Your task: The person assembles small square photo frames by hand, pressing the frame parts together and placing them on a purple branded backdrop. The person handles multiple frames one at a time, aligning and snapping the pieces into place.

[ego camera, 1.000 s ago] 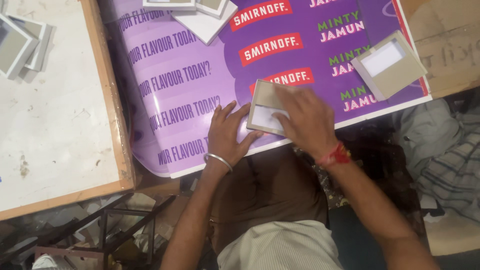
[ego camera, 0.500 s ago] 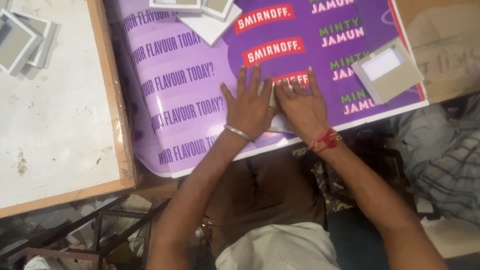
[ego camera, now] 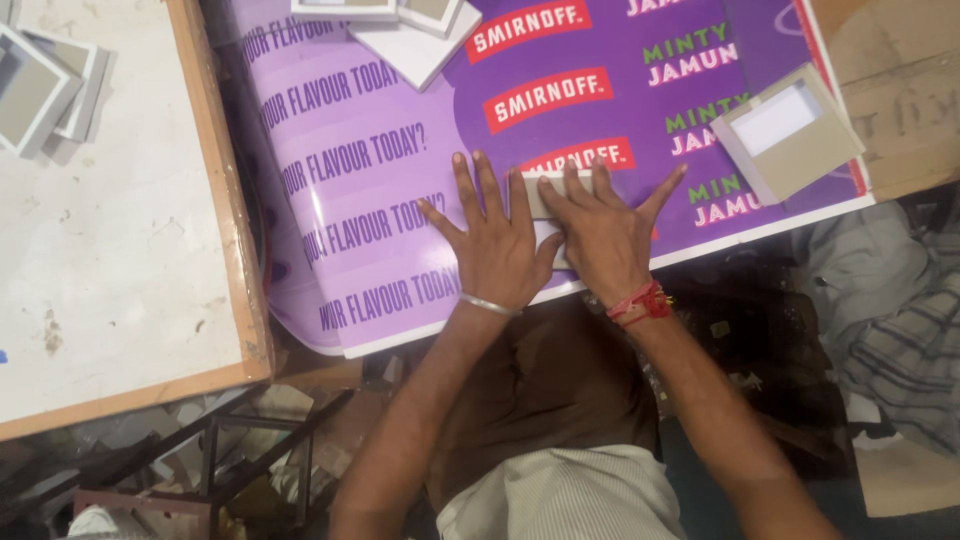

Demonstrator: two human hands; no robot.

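Observation:
A small grey and white card (ego camera: 537, 194) lies on a large purple printed poster sheet (ego camera: 370, 190) near its front edge. My left hand (ego camera: 495, 245) lies flat on the card's left part with fingers spread; a silver bangle is on that wrist. My right hand (ego camera: 600, 235) presses flat on the card's right part, fingers apart, with a red thread on the wrist. Most of the card is hidden under the two palms.
A grey card with a white panel (ego camera: 785, 130) lies on the poster at the right. More cards (ego camera: 415, 30) sit at the top and on the white wood-edged table (ego camera: 110, 240) at left (ego camera: 40, 85). Brown cardboard (ego camera: 900, 80) is top right, striped cloth (ego camera: 900, 300) lower right, a metal frame (ego camera: 210, 450) below.
A second ago my right hand held the card tilted up off the poster. The card has been laid down, and both hands have spread flat over it.

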